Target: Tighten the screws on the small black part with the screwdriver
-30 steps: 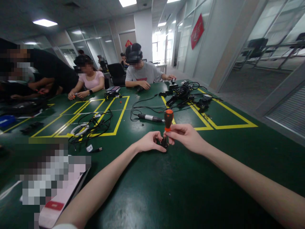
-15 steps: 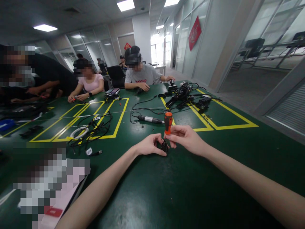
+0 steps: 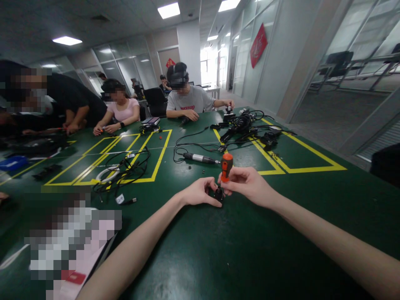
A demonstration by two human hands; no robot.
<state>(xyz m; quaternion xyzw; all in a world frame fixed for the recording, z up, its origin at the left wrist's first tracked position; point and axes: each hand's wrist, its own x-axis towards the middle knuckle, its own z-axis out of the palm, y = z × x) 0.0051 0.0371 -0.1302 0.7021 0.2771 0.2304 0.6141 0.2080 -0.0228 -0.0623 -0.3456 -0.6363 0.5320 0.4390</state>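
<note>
My left hand (image 3: 200, 192) grips a small black part (image 3: 218, 194) between thumb and fingers, on or just above the green table (image 3: 175, 258). My right hand (image 3: 246, 183) holds a screwdriver with an orange and black handle (image 3: 226, 167). The handle leans slightly to the right and its lower end is over the black part. Whether the tip touches the part cannot be made out. Beyond my hands lies a grey and black pen-shaped electric tool (image 3: 200, 158) with a cable.
Coiled cables (image 3: 125, 171) lie at the left, and a pile of black cables and devices (image 3: 242, 125) at the back right. A pink and white item (image 3: 100, 233) is near my left forearm. People sit across the table; one person (image 3: 190, 102) wears grey.
The view has shifted a little, so most things appear slightly further right. The screwdriver handle now tilts to the right and sits a bit lower beside the black part. Both grips stay closed.
</note>
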